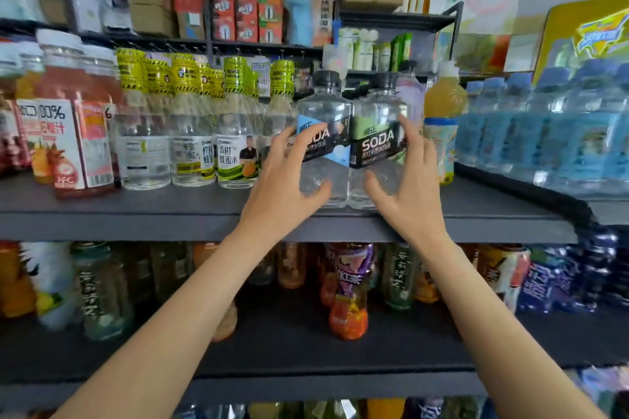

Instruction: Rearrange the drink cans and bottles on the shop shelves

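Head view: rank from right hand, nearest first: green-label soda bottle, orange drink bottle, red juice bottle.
From the right hand:
1. green-label soda bottle, touched by its fingers.
2. orange drink bottle, just to its right.
3. red juice bottle, far left of the shelf.

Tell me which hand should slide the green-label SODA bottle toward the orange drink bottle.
Right, probably. The right hand already touches the green-label SODA bottle; the orange drink bottle is beside it. The left hand is on the blue-label SODA bottle.
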